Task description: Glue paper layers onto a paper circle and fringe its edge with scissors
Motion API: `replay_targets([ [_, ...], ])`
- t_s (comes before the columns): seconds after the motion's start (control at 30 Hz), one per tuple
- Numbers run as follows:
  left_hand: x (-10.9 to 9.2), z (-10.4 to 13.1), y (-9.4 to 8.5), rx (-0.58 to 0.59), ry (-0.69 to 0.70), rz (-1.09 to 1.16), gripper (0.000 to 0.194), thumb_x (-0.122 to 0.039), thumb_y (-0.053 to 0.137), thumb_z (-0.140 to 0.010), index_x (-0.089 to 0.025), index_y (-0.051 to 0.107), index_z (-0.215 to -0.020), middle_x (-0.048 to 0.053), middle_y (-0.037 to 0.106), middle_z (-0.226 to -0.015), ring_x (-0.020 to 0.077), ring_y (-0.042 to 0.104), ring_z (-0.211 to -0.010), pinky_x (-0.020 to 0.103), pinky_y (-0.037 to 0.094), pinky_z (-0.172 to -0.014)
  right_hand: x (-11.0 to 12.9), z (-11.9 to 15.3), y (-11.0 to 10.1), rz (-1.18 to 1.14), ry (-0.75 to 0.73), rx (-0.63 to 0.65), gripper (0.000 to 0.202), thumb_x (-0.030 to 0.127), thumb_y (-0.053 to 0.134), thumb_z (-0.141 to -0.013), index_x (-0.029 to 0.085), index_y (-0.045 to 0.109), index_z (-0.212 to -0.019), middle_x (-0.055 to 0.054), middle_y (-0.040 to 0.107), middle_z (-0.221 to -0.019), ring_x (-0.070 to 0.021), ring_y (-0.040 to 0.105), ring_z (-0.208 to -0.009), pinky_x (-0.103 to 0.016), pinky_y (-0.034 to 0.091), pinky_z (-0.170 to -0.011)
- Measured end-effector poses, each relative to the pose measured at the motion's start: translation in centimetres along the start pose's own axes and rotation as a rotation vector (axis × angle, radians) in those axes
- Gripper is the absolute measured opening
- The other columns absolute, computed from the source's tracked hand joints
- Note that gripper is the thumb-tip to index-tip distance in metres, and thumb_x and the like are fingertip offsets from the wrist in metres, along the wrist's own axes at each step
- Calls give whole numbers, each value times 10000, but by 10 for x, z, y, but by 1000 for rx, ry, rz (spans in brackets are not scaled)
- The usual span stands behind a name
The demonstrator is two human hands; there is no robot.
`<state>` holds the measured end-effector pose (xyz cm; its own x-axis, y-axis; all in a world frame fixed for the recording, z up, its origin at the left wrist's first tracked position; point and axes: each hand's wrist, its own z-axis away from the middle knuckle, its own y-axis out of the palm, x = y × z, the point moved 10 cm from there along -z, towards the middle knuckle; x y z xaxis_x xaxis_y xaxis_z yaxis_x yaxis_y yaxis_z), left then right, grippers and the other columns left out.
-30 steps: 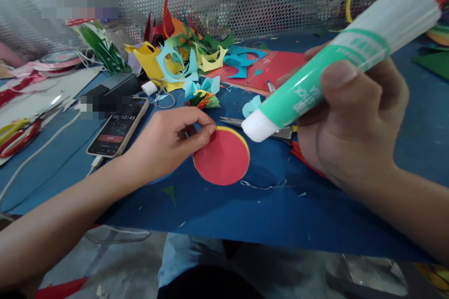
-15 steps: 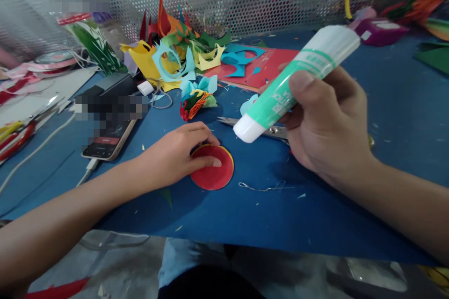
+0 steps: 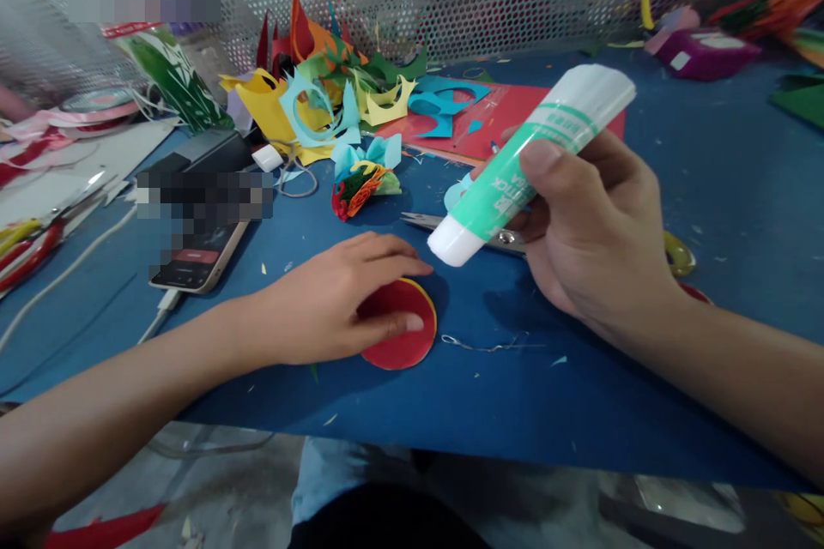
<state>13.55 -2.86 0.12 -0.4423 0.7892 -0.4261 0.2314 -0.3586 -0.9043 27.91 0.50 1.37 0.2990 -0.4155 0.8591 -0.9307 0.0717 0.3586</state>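
Note:
My right hand (image 3: 592, 223) is wrapped round a green-and-white glue stick (image 3: 515, 167), holding it tilted above the table with its narrow white end down to the left. My left hand (image 3: 341, 300) rests over a round red paper disc (image 3: 408, 339) with a yellow rim showing at its top edge. The thumb touches the disc, while the fingers stretch out above its far edge, apart from the thumb. Scissors (image 3: 425, 221) lie behind the glue stick, partly hidden. In front of the disc is a needle with twisted thread (image 3: 482, 345).
Cut paper scraps (image 3: 322, 107) are heaped at the back beside a red sheet (image 3: 515, 107). A small colourful paper bundle (image 3: 364, 180) lies in front of them. On the left are a phone (image 3: 199, 262) with a cable and red-and-yellow scissors (image 3: 39, 244). A purple object (image 3: 705, 53) stands back right.
My left hand and the red disc have shifted slightly right and nearer; its fingers have lifted and straightened off the disc's edge. The glue stick's upper end has moved a little left and down.

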Motion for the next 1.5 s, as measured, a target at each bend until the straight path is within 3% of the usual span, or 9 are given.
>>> replay_targets([
  [0.23,7,1,4,101,-95,112,263,-390,691,-803,-183,637,-956,34,618,-991,167,590,-899,285,477,-778,0,-1,2,-89,1,10,122,301,763,-712,232,669,-746,91,573,-636,-24,564,-542,-92,498,-428],
  [0.43,11,-1,5,122,-106,242,114,-253,589,-892,-172,620,-818,4,612,-863,115,581,-790,228,452,-708,3,0,3,-65,-27,24,90,299,729,-758,236,665,-761,88,575,-650,-30,579,-569,-98,501,-436],
  [0.53,7,1,4,151,-82,238,86,-253,613,-873,-181,652,-900,25,633,-944,139,600,-870,257,472,-778,1,-1,2,-61,-9,8,154,342,773,-706,240,669,-754,89,579,-635,-41,585,-563,-106,487,-413],
  [0.67,-3,4,7,248,-28,205,322,-294,715,-787,-246,665,-1102,43,608,-1160,191,581,-1042,307,471,-892,-1,-2,1,-86,16,-8,191,353,798,-663,237,659,-724,92,576,-621,-43,577,-547,-113,503,-415],
  [0.9,3,4,8,258,-56,234,67,-233,710,-793,-190,670,-826,15,617,-1006,137,602,-911,235,478,-787,-1,-1,0,-92,33,-34,211,362,839,-611,261,666,-678,79,557,-610,-51,530,-505,-136,532,-408],
  [1.07,4,7,9,305,-58,243,261,-196,654,-840,-233,659,-1098,22,618,-1065,141,595,-960,244,466,-838,0,-1,1,-116,7,-16,157,322,798,-673,237,675,-716,91,579,-630,-31,558,-536,-90,496,-404],
  [1.2,5,8,9,316,-98,222,108,-256,673,-824,-213,671,-923,3,615,-957,136,593,-876,234,464,-763,-1,-2,1,-112,0,-10,146,305,783,-689,228,666,-730,96,570,-616,-18,549,-511,-86,494,-402],
  [1.43,8,10,8,337,-174,237,166,-340,720,-766,-206,623,-777,-43,616,-823,106,566,-743,213,434,-635,2,-2,0,-84,5,-11,176,341,780,-683,229,657,-738,86,578,-639,-36,558,-534,-118,515,-419],
  [1.5,4,9,-1,256,-150,274,149,-310,707,-788,-206,604,-761,-59,615,-728,86,549,-642,206,428,-571,2,-1,0,-93,9,-12,163,336,777,-687,232,661,-737,87,580,-644,-34,548,-534,-120,515,-424],
])
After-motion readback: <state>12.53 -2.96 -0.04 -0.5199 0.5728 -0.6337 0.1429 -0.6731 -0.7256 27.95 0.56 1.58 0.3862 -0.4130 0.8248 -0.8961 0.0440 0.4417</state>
